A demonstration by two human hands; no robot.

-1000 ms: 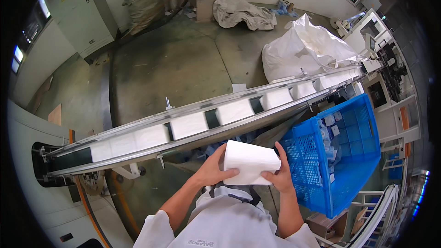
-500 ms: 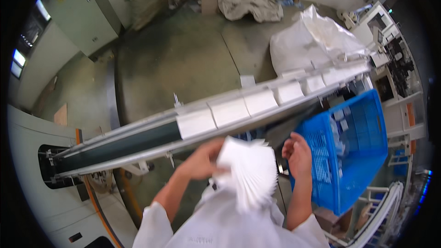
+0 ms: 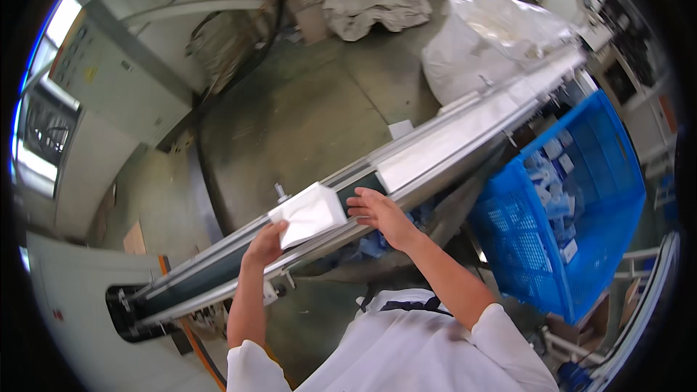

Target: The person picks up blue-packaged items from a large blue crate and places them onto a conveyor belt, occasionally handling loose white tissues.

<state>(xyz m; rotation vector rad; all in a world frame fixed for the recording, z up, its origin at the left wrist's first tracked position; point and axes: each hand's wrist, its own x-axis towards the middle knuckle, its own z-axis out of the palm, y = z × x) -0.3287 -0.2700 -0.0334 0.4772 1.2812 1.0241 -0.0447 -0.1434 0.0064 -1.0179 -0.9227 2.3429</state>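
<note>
A stack of white sheets [image 3: 308, 214] lies on the dark conveyor belt [image 3: 357, 194], its edges squared up into a block. My left hand [image 3: 265, 245] grips the near left end of this stack, thumb on top. Just right of the stack, my right hand [image 3: 381, 216] reaches over the belt with its fingers stretched out, holding nothing. Its fingertips are close to the stack's right side; a narrow gap shows there. Farther right along the belt runs a row of white sheets [image 3: 443, 149].
Right of the conveyor stands a blue plastic crate [image 3: 515, 236] holding several small white and blue packets [image 3: 555, 196]. Behind the belt sits a large white sack [image 3: 465, 47]. A grey machine housing [image 3: 72, 305] closes off the belt's left end.
The sheets, fanned out before my chest earlier, are now a squared stack on the belt. Both hands have moved forward to the conveyor, and the view has shifted.
</note>
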